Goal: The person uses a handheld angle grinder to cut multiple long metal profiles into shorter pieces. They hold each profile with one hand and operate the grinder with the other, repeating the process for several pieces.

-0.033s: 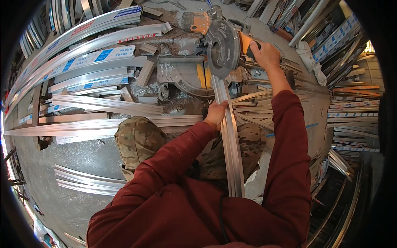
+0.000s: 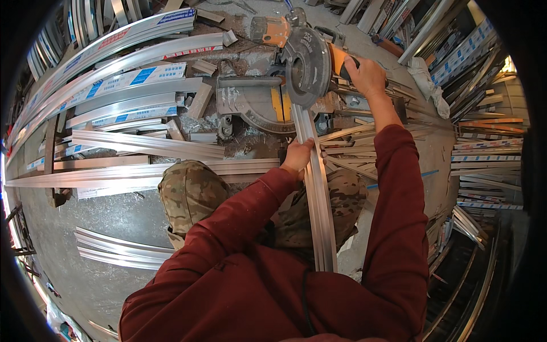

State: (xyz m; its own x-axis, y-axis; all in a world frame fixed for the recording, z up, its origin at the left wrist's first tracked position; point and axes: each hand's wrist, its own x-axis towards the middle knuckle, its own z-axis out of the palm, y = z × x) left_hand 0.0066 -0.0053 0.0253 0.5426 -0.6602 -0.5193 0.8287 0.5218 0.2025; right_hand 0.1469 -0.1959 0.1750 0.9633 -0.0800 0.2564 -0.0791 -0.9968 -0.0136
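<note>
My right hand is closed round the black and orange handle of a miter saw, whose grey blade guard hangs over the work. Closed on the side of a long silver aluminium profile, my left hand grips it a little in front of the saw. The profile runs from under the guard back toward my body, between my knees. Its far end is hidden by the guard, and so is the blade's contact with it. A yellow insert shows in the round saw table.
Several long aluminium profiles lie stacked to the left, some with printed film. More profiles rest on the grey floor. Offcuts surround the saw. Bundles of strips fill the right side, near a white cloth sack.
</note>
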